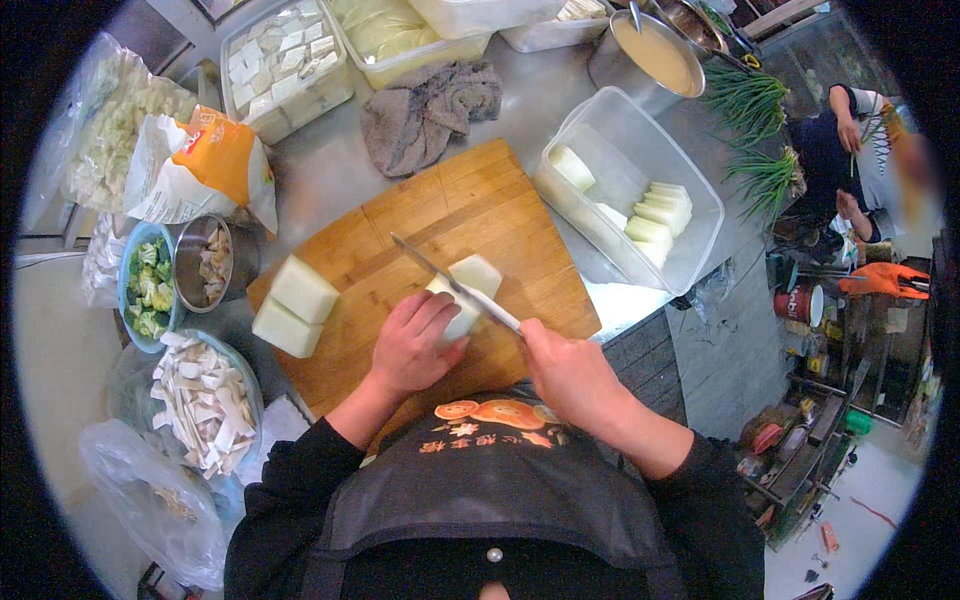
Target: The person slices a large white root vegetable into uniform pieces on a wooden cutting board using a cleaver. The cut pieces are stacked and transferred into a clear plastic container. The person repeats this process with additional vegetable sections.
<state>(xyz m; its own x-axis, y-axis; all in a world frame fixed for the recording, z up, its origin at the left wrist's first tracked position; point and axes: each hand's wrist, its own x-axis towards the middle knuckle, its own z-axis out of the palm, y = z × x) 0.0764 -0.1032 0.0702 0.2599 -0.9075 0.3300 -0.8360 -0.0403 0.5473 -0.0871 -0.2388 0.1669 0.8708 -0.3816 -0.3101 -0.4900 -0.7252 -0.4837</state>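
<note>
My right hand is closed around the handle of a kitchen knife, whose blade points away to the far left. The blade lies across a pale green-white piece of winter melon, with a slice on its far side. Curled fingers of my left hand grip the near part of that piece, close beside the blade. All this rests on a wooden cutting board. Two more winter melon blocks lie side by side at the board's left edge.
Right of the board stands a clear plastic tub holding cut melon. A crumpled grey cloth lies behind the board. Bowls of broccoli and white slices line the left. A person is at the far right.
</note>
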